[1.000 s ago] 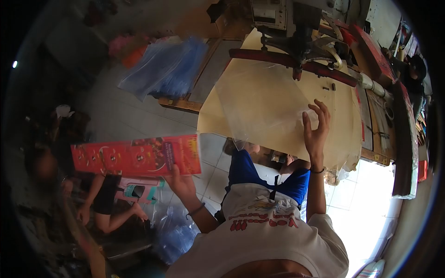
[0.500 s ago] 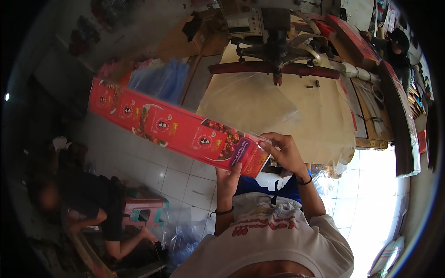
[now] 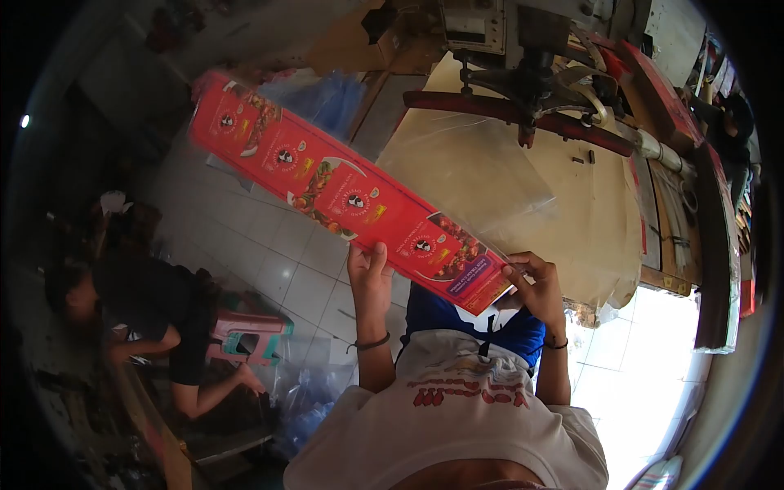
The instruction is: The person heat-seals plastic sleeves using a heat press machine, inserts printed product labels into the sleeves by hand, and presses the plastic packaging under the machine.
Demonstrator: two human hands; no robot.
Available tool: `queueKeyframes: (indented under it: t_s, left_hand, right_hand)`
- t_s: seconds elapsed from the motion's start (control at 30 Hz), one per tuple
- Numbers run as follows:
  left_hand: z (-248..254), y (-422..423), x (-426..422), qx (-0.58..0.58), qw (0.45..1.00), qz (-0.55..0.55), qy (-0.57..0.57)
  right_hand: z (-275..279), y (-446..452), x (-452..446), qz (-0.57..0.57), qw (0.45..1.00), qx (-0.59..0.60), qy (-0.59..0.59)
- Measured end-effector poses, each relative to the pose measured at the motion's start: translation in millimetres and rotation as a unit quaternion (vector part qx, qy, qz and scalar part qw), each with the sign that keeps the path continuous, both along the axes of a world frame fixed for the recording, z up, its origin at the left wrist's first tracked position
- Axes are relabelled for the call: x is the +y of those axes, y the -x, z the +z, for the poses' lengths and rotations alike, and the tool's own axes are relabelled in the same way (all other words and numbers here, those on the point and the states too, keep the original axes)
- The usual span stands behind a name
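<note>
A long red printed strip (image 3: 327, 192), with food pictures and round logos, slants in front of me from upper left to lower right. My left hand (image 3: 371, 273) grips its lower edge, thumb on top and the other fingers underneath, mostly hidden. At the strip's near right end, by the purple label, my right hand (image 3: 535, 284) pinches the corner between thumb and fingers. Beyond the strip, a clear plastic sheet (image 3: 498, 196) lies on the brown-paper-covered worktable (image 3: 588, 237).
A machine with a dark red curved bar (image 3: 441, 100) overhangs the worktable. Blue plastic (image 3: 327, 106) lies at the back left. At lower left a person (image 3: 151, 306) bends beside a pink-and-green stool (image 3: 249, 335). Another person (image 3: 731, 122) is at far right, behind long red stacks (image 3: 653, 94).
My left hand has shifted leftward along the strip's lower edge, away from my right hand. The strip now slopes more steeply, and the whole view has swung a little.
</note>
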State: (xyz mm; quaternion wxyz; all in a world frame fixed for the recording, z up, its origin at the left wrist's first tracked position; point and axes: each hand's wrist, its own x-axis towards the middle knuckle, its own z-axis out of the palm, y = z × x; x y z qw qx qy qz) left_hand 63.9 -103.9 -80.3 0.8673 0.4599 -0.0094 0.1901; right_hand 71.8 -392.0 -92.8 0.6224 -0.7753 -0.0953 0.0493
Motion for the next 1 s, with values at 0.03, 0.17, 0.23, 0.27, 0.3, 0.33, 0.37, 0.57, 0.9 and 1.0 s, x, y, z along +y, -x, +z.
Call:
queueKeyframes:
  t_s: [0.03,0.17,0.23,0.27,0.3,0.33,0.37,0.57,0.9,1.0]
  left_hand:
    - [1,0,-2,-0.004,1.000,-0.009,-0.011]
    - [8,-1,-9,-0.009,0.995,-0.060,-0.081]
    - [10,-1,-13,-0.015,0.987,-0.092,-0.127]
    - [11,-1,-16,-0.020,0.983,-0.109,-0.148]
    - [12,-1,-19,-0.024,0.977,-0.125,-0.169]
    - [15,1,-23,-0.020,0.976,-0.146,-0.161]
    - [17,3,-25,-0.012,0.974,-0.159,-0.163]
    - [22,8,-35,-0.014,0.963,-0.192,-0.191]
    - [22,-23,-47,-0.085,0.961,-0.079,-0.251]
    - [44,-37,-36,-0.080,0.938,-0.081,-0.326]
  right_hand:
    - [4,0,-1,0.013,1.000,-0.013,0.001]
    - [18,-5,4,0.055,0.996,-0.075,-0.002]
    - [22,-8,10,0.063,0.993,-0.095,-0.014]
    - [26,-9,14,0.063,0.993,-0.094,-0.023]
    - [28,-9,18,0.062,0.993,-0.093,-0.031]
    - [28,-10,21,0.055,0.993,-0.080,-0.061]
    - [26,-11,24,0.045,0.993,-0.067,-0.090]
    - [25,-12,25,0.003,0.987,-0.074,-0.140]
    - [23,5,-16,-0.010,0.983,-0.109,-0.145]
    - [43,-1,-59,-0.146,0.957,-0.213,-0.136]
